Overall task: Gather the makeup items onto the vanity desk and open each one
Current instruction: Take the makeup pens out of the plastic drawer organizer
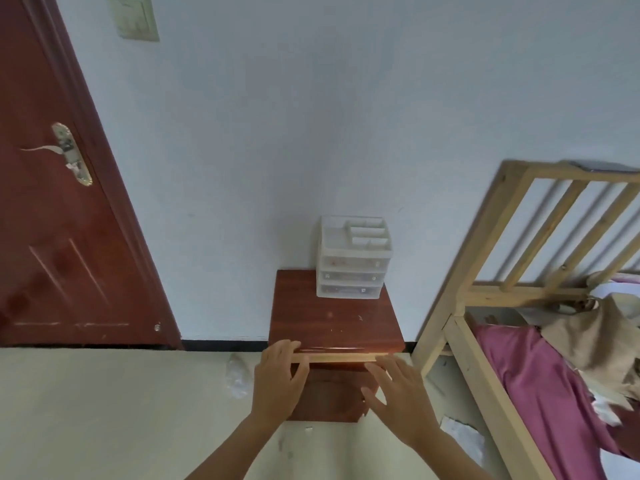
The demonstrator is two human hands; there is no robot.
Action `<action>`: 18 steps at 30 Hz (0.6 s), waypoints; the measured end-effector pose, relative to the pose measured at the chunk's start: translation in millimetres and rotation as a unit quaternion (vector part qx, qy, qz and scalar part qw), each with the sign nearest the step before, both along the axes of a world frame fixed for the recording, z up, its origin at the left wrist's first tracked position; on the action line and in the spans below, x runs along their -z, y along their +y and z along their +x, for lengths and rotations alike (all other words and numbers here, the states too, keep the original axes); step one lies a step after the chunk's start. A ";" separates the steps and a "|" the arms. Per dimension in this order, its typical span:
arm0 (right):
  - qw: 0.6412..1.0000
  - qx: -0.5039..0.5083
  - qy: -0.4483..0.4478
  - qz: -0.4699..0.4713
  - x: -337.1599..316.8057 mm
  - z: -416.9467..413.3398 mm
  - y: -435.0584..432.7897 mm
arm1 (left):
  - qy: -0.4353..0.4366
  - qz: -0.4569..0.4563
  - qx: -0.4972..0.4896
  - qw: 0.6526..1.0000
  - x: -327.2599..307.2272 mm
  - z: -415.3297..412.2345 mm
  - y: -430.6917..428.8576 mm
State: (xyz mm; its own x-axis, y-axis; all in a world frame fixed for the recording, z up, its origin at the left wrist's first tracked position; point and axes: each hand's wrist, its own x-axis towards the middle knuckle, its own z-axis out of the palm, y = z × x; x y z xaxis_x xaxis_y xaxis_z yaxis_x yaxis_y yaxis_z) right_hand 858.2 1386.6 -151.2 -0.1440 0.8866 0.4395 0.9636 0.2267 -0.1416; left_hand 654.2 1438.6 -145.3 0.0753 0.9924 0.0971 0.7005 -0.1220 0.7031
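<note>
A small reddish-brown vanity desk (332,320) stands against the white wall. At its back right corner sits a clear plastic organiser (353,258) with three shallow drawers and open compartments on top. My left hand (280,372) rests on the desk's front left edge, fingers over the pale top strip of the drawer (332,358). My right hand (398,386) hovers with fingers spread at the front right, near the drawer front. Neither hand holds anything. No loose makeup items show on the desk top.
A dark red door (62,202) with a metal handle is on the left. A pale wooden bed frame (485,296) with purple bedding (540,386) and a beige cloth stands close on the right. Crumpled plastic (237,375) and papers (464,438) lie on the cream floor.
</note>
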 end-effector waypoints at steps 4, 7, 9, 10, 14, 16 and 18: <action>0.999 0.027 -0.016 -0.033 4.1 53.2 40.4 | -0.019 -0.020 -0.029 0.999 8.7 35.7 28.0; 0.998 0.033 -0.033 -0.040 4.3 94.5 70.8 | -0.020 -0.031 -0.062 0.997 9.6 66.1 47.4; 0.998 0.031 -0.036 -0.050 -2.0 118.2 93.3 | -0.010 -0.045 -0.087 0.995 7.8 86.9 63.8; 0.997 0.026 -0.032 -0.065 -7.1 127.3 104.9 | -0.010 -0.050 -0.103 0.993 6.4 96.6 72.5; 0.989 -0.009 -0.036 -0.144 -12.0 153.8 139.4 | -0.034 -0.060 -0.162 0.984 2.0 128.9 92.6; 0.984 -0.032 -0.040 -0.173 -8.6 159.4 150.7 | -0.050 -0.078 -0.184 0.979 6.3 138.1 91.6; 0.979 -0.052 -0.038 -0.193 -1.0 161.2 158.8 | -0.065 -0.100 -0.195 0.973 13.9 142.3 88.9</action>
State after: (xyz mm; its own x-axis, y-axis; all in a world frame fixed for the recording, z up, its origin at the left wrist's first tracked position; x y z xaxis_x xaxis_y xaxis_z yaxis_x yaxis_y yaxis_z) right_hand 1019.3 1545.4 -150.2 -0.2626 0.9631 0.0587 0.9490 0.2688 -0.1645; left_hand 796.4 1527.5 -159.2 -0.3111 0.9430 -0.1181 0.5688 0.2843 0.7717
